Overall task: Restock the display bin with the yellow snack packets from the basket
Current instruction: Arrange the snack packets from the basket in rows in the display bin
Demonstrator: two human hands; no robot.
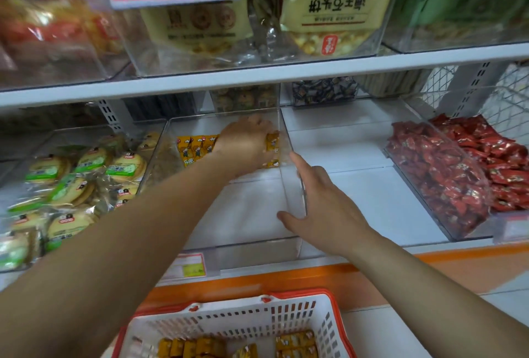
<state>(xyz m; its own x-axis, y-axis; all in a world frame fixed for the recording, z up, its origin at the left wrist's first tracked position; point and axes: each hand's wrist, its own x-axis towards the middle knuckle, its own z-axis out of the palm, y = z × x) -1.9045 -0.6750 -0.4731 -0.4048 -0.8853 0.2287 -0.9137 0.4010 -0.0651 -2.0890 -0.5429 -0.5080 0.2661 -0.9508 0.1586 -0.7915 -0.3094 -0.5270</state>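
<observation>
Left grip (246,146) clamps yellow snack packets (197,147) at the back of the display bin (243,241), right grip (323,209) lies flat, fingers apart, on its wall: a hard shove could skid it

just two bare arms really, left forearm (128,229) uncovered up to the frame edge left of the basket (229,314), right forearm (429,286) same deal right of the basket, left grip (246,146) bare, knuckles showing, right grip (323,203) bare, both wrists bare too
</observation>
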